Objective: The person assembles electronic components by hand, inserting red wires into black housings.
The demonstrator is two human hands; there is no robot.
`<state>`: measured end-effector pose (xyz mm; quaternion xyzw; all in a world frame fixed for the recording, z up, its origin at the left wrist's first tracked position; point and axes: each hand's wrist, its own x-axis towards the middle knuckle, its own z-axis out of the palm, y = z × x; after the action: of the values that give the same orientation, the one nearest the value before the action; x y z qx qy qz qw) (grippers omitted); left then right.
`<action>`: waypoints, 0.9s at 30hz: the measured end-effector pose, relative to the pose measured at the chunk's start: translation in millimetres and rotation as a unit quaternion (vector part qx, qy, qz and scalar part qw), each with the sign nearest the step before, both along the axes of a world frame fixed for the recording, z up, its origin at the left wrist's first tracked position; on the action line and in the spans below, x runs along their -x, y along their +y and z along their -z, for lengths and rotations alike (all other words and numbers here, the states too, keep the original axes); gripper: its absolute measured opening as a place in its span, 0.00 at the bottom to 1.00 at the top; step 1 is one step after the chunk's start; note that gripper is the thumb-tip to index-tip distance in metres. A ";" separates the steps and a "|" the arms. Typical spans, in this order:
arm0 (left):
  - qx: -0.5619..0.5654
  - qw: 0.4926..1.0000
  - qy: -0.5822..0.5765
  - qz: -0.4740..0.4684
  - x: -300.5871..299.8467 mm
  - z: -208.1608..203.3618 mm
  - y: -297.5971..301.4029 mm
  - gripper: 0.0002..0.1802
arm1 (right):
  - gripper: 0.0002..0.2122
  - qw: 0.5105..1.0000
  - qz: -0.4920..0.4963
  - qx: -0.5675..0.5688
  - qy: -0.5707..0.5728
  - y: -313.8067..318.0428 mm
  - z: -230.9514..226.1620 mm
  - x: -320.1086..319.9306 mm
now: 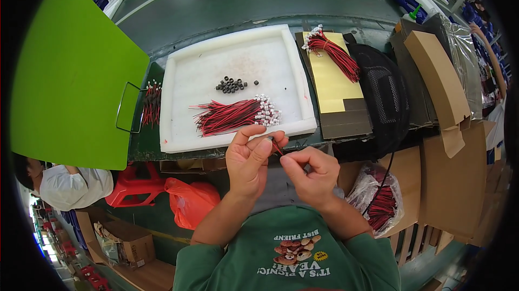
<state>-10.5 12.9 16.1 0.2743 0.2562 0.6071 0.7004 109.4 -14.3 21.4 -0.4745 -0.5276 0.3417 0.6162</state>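
Observation:
Just past the near edge of a white foam tray [168, 85], my left hand [247, 160] pinches one end of a red-and-black wire lead [277, 148]. A small dark piece shows at those fingertips, too small to make out fully. My right hand [314, 173] has its thumb and fingers closed on the same lead, a short way to the right. Inside the tray lies a loose bundle of red-and-black leads [224, 118], their white connectors to the right. Beyond it sit several short black tube pieces [231, 85], one of them apart from the pile.
Right of the tray, a tied wire bundle [335, 55] lies on a yellow sheet [331, 96], beside a black mesh object [386, 101] and cardboard boxes [438, 69]. A green panel [75, 74] stands left. Below are a red stool [132, 191] and a bag of wires [381, 207].

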 end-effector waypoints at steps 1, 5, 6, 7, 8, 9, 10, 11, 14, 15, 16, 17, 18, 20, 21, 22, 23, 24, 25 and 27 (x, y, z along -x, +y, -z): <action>-0.001 1.000 0.000 0.000 -0.5 -0.6 0.3 0.12 | 0.02 1.000 -0.006 -0.005 -0.021 -2.5 -1.7 1.1; -0.001 1.000 -0.002 -0.008 -0.1 0.8 0.6 0.17 | 0.02 1.000 -0.011 0.000 -0.027 -5.7 -0.4 3.6; -0.001 1.000 -0.004 -0.007 0.4 1.9 0.3 0.18 | 0.02 1.000 -0.012 0.000 -0.026 -5.2 0.6 3.3; -0.001 1.000 -0.004 -0.006 0.9 2.9 0.5 0.18 | 0.02 1.000 -0.009 0.024 0.000 -4.5 1.4 2.1; -0.010 1.000 -0.001 -0.002 1.7 4.1 0.8 0.18 | 0.02 0.999 -0.005 0.047 0.025 -4.0 1.8 0.8; -0.019 1.000 0.001 0.002 2.5 5.5 1.1 0.17 | 0.02 0.999 -0.004 0.047 0.026 -3.6 1.5 -0.5; -0.018 1.000 0.002 0.002 3.9 7.6 1.1 0.17 | 0.02 0.997 -0.012 0.064 0.043 -3.3 0.6 -2.0; -0.030 0.999 0.014 0.014 5.7 10.4 1.1 0.17 | 0.02 0.995 -0.019 0.081 0.060 -3.0 -0.4 -2.9; -0.037 0.999 0.028 0.023 7.3 15.1 0.3 0.16 | 0.02 0.996 -0.020 0.077 0.048 -1.4 -2.8 -3.9; -0.032 0.999 0.029 0.021 7.5 15.6 0.1 0.15 | 0.02 0.996 -0.020 0.077 0.047 -1.3 -5.3 -4.2; -0.032 0.999 0.029 0.022 7.6 15.8 0.5 0.15 | 0.03 0.994 -0.030 0.093 0.054 -1.6 -8.7 -4.4; -0.034 0.999 0.023 0.015 7.6 16.0 1.3 0.16 | 0.03 0.991 -0.040 0.109 0.061 -1.9 -10.3 -4.3; -0.036 0.999 0.016 0.008 7.8 16.2 1.9 0.17 | 0.03 0.991 -0.039 0.110 0.061 -2.1 -9.4 -4.6; -0.046 0.999 0.025 0.008 9.2 15.7 1.8 0.17 | 0.04 0.987 -0.061 0.135 0.064 -3.2 -8.3 -6.0; -0.055 0.998 0.034 0.008 9.8 15.6 1.6 0.17 | 0.04 0.987 -0.061 0.135 0.064 -3.3 -8.5 -5.7; -0.056 0.998 0.034 0.008 10.0 15.5 1.6 0.17 | 0.04 0.984 -0.067 0.149 0.075 -3.0 -8.8 -5.2; -0.052 0.998 0.038 0.012 10.1 15.5 1.7 0.17 | 0.04 0.980 -0.073 0.163 0.086 -2.8 -9.0 -4.9; -0.048 0.998 0.042 0.016 10.3 15.4 1.8 0.18 | 0.04 0.980 -0.073 0.163 0.085 -3.5 -8.3 -4.8; -0.048 0.998 0.042 0.015 10.5 15.6 1.4 0.18 | 0.04 0.980 -0.084 0.163 0.075 -5.0 -6.9 -4.6; -0.045 0.998 0.044 0.017 10.9 16.4 0.8 0.18 | 0.04 0.980 -0.095 0.163 0.064 -7.0 -7.2 -4.4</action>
<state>-21.3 13.7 -0.3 0.3363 0.2550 0.5931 0.6856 113.8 -21.2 28.6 -0.4930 -0.4674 0.5097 0.5279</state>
